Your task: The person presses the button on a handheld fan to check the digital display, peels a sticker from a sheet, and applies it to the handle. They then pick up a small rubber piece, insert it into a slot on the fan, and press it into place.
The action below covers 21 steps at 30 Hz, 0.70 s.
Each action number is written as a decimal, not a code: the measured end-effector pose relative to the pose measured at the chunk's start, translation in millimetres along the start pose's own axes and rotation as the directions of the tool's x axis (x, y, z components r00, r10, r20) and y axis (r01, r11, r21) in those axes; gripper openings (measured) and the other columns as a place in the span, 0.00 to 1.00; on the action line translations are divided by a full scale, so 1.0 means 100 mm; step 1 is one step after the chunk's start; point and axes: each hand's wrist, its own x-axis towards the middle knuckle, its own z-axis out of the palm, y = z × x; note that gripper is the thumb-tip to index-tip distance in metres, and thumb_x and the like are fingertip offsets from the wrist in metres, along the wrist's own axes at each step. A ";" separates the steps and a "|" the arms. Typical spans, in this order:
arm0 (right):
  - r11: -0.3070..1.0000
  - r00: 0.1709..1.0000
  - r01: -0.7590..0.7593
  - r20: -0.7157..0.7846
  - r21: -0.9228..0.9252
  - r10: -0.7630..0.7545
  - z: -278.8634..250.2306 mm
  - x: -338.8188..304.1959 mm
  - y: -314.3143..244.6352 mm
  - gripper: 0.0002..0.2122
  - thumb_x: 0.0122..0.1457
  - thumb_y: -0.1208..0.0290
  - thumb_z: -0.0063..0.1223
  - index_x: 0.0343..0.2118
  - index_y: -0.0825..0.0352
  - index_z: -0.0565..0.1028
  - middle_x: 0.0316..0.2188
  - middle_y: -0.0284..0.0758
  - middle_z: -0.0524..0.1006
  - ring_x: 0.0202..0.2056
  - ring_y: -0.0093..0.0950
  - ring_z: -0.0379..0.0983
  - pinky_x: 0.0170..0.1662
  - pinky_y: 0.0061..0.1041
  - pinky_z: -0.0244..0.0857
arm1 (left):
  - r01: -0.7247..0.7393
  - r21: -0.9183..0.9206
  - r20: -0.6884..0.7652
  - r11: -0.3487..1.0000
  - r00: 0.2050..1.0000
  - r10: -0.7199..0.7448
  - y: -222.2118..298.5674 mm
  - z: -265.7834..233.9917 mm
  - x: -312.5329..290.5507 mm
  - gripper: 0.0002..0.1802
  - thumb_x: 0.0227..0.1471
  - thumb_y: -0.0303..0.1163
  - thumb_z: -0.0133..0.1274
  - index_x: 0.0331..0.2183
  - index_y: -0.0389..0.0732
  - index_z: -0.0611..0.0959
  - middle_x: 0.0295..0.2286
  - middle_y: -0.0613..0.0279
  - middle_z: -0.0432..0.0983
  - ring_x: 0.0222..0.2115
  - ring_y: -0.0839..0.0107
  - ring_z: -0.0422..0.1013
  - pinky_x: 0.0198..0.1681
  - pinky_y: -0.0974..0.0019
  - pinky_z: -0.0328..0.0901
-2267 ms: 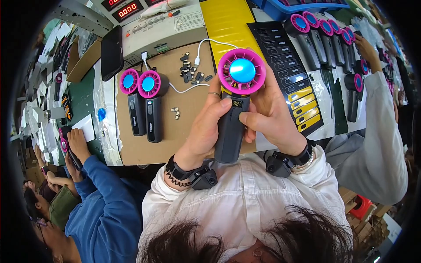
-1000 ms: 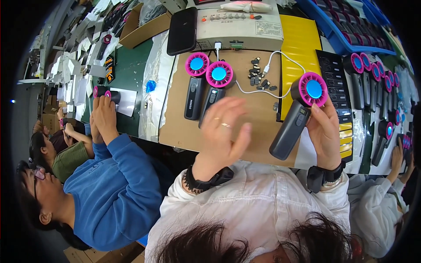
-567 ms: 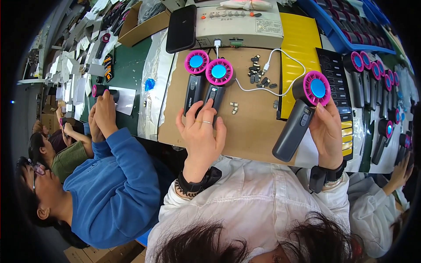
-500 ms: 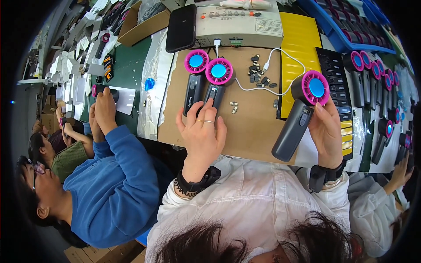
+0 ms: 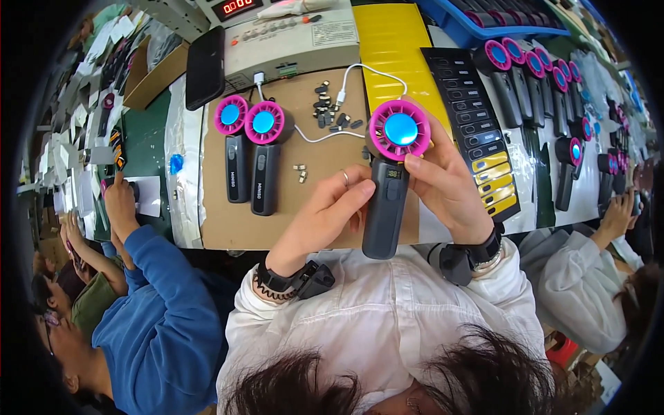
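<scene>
Since a moment ago, the left hand (image 5: 325,211) has come across to the dark-grey handheld fan (image 5: 391,182) with magenta ring and shiny blue hub, now nearly upright before the chest. Angled inward, that hand lays its thumb against the handle's upper left edge, other fingers curled and partly hidden, their grip unclear, while the right hand (image 5: 449,187) pinches the neck, thumb in front, fingers behind. Beyond, two matching fans (image 5: 264,166) lie on a brown cardboard sheet (image 5: 238,225), with small black plugs (image 5: 322,105) nearby.
</scene>
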 end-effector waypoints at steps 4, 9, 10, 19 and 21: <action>0.999 0.998 -0.046 -0.034 0.001 0.046 -0.01 -0.03 -0.03 0.30 0.52 0.78 0.48 0.59 0.65 0.51 0.52 0.33 0.62 0.53 0.26 0.60 0.53 0.24 0.56 | 0.006 -0.013 0.051 1.000 0.999 -0.005 -0.02 0.02 0.08 0.12 0.55 0.32 0.44 0.38 0.34 0.73 0.23 0.69 0.72 0.18 0.87 0.64 0.19 0.82 0.58; 0.993 0.998 -0.051 0.040 0.111 0.046 -0.01 -0.08 -0.04 0.37 0.44 0.83 0.48 0.60 0.65 0.48 0.55 0.33 0.58 0.56 0.26 0.55 0.55 0.24 0.52 | 0.037 -0.084 0.035 0.996 0.999 -0.034 -0.05 0.08 0.09 0.11 0.54 0.30 0.45 0.38 0.34 0.73 0.23 0.69 0.73 0.16 0.87 0.63 0.18 0.82 0.58; 0.992 0.998 -0.053 0.038 0.113 0.049 0.00 -0.08 -0.05 0.37 0.44 0.83 0.48 0.60 0.65 0.48 0.55 0.33 0.58 0.56 0.26 0.55 0.55 0.24 0.52 | 0.035 -0.090 0.037 0.995 0.999 -0.032 -0.05 0.07 0.09 0.11 0.54 0.30 0.46 0.38 0.34 0.73 0.23 0.68 0.73 0.16 0.87 0.63 0.18 0.82 0.58; 0.998 0.998 -0.036 0.044 0.051 0.034 0.07 -0.05 -0.04 0.43 0.36 0.88 0.48 0.60 0.65 0.47 0.56 0.33 0.56 0.57 0.26 0.53 0.55 0.24 0.50 | 0.062 -0.056 0.054 0.996 0.997 -0.059 0.02 0.03 0.06 0.12 0.52 0.30 0.47 0.39 0.33 0.72 0.25 0.67 0.74 0.19 0.87 0.65 0.20 0.82 0.60; 0.999 0.999 -0.026 0.034 0.019 0.026 0.08 -0.06 -0.04 0.42 0.36 0.88 0.47 0.60 0.64 0.46 0.55 0.33 0.57 0.56 0.26 0.54 0.55 0.25 0.51 | 0.075 -0.042 0.059 0.996 0.996 -0.072 0.05 0.04 0.05 0.13 0.52 0.29 0.47 0.39 0.33 0.72 0.25 0.67 0.74 0.20 0.87 0.66 0.21 0.82 0.61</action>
